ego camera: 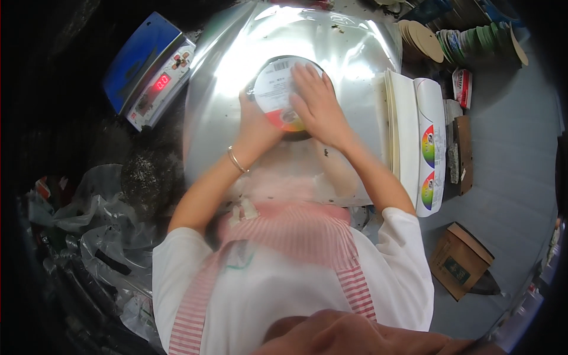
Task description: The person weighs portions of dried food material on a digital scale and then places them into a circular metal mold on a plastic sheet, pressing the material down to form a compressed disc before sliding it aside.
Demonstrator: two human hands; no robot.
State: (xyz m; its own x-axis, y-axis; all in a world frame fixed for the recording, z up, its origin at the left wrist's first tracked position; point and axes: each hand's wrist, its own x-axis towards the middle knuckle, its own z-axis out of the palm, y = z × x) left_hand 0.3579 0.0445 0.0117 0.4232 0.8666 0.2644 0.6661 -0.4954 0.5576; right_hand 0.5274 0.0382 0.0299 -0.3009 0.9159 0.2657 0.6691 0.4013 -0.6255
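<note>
A round dark item [298, 136] with a black rim lies under a large round paper label [273, 86]. The label is white with a red and yellow lower part and bears print and a barcode. My left hand [257, 117] grips the item at its left and lower side, with the fingers partly hidden beneath it. Flat across the label's right half rests my right hand [313, 100], its thumb spread away from the fingers. Both hands are over a glossy surface [213, 133] that looks covered in clear plastic film.
A digital scale [155, 84] with a blue pan stands at left. Label sheets [429, 146] lie at right. Cardboard discs [421, 40] and green-edged discs [479, 44] stand at back right. A brown paper bag [461, 262] is at lower right, crumpled clear plastic [102, 230] at lower left.
</note>
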